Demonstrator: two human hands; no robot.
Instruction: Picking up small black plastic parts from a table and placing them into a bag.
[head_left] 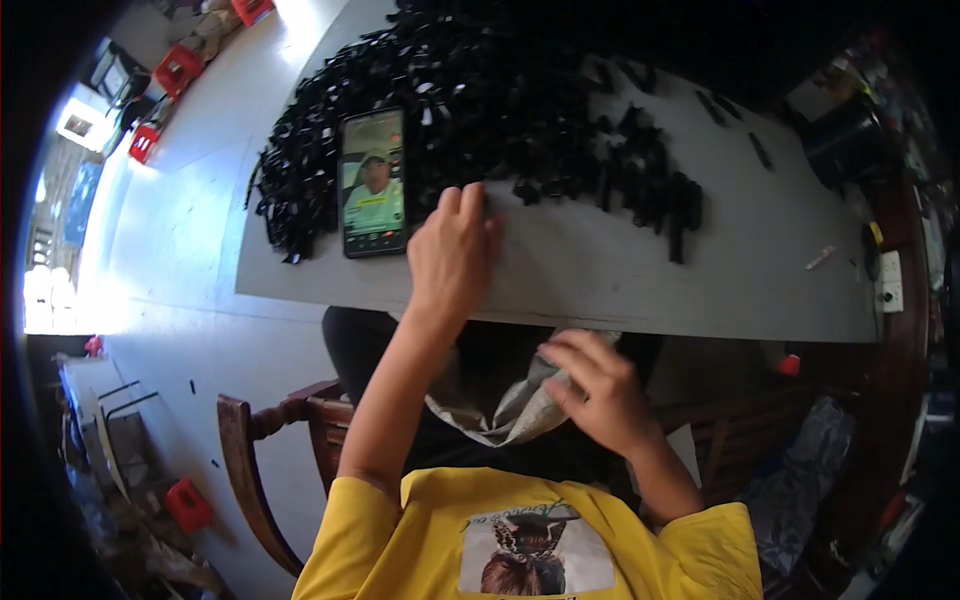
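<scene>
A large heap of small, shiny black pieces is spread over the grey table; their exact kind is too dark to make out. My left hand is at the near edge of the heap, fingers bent and pressed together. Something dark shows by the fingertips, but I cannot tell what it is. Beside that hand, a phone rests against the heap, its screen lit with a video. Below the table edge, my right hand is over a pale, crumpled bag or cloth on my lap. Slightly blurred, its thumb and fingers are apart.
The grey tabletop extends right, with a few stray black pieces and a small pale stick. A white power socket is beyond its right end. A wooden chair stands at lower left; red stools are on the floor.
</scene>
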